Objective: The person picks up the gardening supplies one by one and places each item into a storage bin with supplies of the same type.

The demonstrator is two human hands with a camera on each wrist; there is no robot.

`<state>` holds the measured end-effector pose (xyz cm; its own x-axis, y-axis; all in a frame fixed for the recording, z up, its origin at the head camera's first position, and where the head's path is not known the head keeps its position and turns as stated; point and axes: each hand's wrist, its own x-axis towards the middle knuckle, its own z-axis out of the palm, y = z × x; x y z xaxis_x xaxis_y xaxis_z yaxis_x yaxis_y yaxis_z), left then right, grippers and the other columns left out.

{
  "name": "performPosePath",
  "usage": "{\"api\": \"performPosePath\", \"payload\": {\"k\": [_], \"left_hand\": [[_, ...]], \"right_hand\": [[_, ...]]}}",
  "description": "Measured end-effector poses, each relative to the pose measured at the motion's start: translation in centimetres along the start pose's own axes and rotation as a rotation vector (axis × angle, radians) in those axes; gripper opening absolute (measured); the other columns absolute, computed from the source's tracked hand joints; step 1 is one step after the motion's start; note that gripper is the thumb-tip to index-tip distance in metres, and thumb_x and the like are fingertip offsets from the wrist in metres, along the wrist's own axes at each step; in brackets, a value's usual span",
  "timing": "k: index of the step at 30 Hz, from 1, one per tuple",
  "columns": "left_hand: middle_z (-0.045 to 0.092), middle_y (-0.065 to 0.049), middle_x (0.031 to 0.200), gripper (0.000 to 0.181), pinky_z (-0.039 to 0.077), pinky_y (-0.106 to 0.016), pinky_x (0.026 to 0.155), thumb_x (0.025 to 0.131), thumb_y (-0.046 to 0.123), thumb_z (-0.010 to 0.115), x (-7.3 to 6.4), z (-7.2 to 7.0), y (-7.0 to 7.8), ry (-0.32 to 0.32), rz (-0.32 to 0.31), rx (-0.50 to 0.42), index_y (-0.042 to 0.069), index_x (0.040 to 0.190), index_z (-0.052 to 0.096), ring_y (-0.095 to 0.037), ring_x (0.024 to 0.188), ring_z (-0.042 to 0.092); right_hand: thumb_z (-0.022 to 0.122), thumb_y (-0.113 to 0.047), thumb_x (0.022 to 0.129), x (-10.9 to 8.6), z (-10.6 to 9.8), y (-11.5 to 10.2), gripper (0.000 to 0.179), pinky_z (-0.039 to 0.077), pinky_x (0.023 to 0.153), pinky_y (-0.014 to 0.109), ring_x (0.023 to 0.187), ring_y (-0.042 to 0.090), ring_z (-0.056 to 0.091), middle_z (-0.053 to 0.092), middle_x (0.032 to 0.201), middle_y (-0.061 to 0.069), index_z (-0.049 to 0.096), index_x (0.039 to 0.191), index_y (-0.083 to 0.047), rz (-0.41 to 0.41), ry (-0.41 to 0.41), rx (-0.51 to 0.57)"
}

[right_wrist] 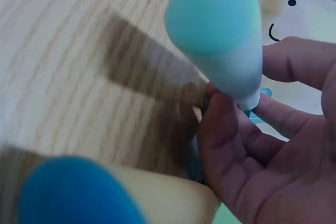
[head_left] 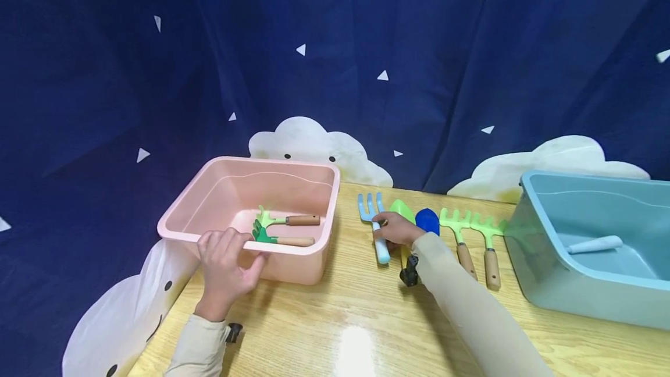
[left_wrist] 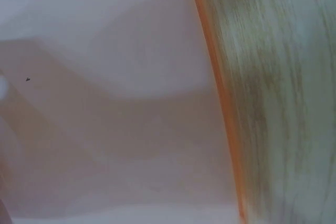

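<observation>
My right hand (head_left: 400,229) pinches the white handle of a light-blue toy garden fork (head_left: 380,243), whose tines point toward the curtain. In the right wrist view, thumb and fingers close around that handle (right_wrist: 220,35), its teal end facing the camera. Beside it lies a yellow handle with a blue end (right_wrist: 79,192). My left hand (head_left: 226,263) grips the near rim of a pink bin (head_left: 298,263), fingers over the edge and thumb on the outer side. Inside that bin lie a light-green rake (head_left: 302,220) and a dark-green rake (head_left: 295,241). The left wrist view shows mostly the bin's wall (left_wrist: 131,129).
Right of the fork lie a green trowel (head_left: 402,208), a blue trowel (head_left: 428,220) and two light-green rakes (head_left: 463,255) (head_left: 492,266) with wooden handles. A blue bin (head_left: 602,301) at the right holds a pale handle-shaped piece (head_left: 597,245). A navy curtain (head_left: 340,74) hangs behind the table.
</observation>
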<state>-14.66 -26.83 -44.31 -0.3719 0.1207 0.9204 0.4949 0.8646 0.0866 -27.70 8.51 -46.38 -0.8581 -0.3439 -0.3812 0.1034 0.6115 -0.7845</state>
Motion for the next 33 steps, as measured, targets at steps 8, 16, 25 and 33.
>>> {"api": "performPosePath", "payload": {"k": [8, 16, 25, 33], "left_hand": [[0.055, -0.007, 0.069, 0.040, 0.030, -0.052, 0.085, 0.076, 0.043, 0.064, -0.1, -0.1, -0.3, -0.009, -0.012, 0.012, 0.004, 0.080, 0.061, -0.028, 0.069, 0.044], [0.055, -0.007, 0.069, 0.040, 0.030, -0.052, 0.085, 0.078, 0.045, 0.063, -0.2, 0.0, -0.3, -0.003, -0.007, 0.011, 0.004, 0.080, 0.062, -0.028, 0.069, 0.045], [0.055, -0.007, 0.068, 0.043, 0.030, -0.051, 0.084, 0.081, 0.047, 0.062, -0.1, 0.1, -0.2, 0.013, 0.002, 0.002, 0.004, 0.080, 0.062, -0.028, 0.069, 0.043], [0.054, -0.007, 0.068, 0.042, 0.030, -0.051, 0.083, 0.081, 0.046, 0.062, 0.1, 0.1, -0.1, 0.008, 0.002, 0.005, 0.004, 0.080, 0.061, -0.028, 0.069, 0.043]], "right_hand": [[0.060, -0.009, 0.092, -0.1, -0.5, 0.7, 0.063, 0.049, 0.066, 0.031, 0.070, 0.013, 0.052, 0.051, 0.092, 0.003, 0.036, 0.150, -0.003, -0.027, -0.071, 0.212], [0.061, 0.002, 0.090, -0.5, -0.9, 1.7, 0.069, 0.053, 0.067, 0.028, 0.074, 0.010, 0.062, 0.061, 0.109, 0.012, 0.030, 0.151, 0.000, -0.070, -0.174, 0.370], [0.062, 0.002, 0.090, -0.9, -1.4, 2.1, 0.069, 0.057, 0.072, 0.028, 0.079, 0.011, 0.066, 0.060, 0.119, 0.018, 0.029, 0.152, -0.001, -0.092, -0.224, 0.362], [0.063, 0.004, 0.089, -1.0, -1.2, 2.1, 0.069, 0.057, 0.071, 0.029, 0.079, 0.012, 0.066, 0.060, 0.115, 0.014, 0.032, 0.151, -0.003, -0.079, -0.201, 0.372]]}}
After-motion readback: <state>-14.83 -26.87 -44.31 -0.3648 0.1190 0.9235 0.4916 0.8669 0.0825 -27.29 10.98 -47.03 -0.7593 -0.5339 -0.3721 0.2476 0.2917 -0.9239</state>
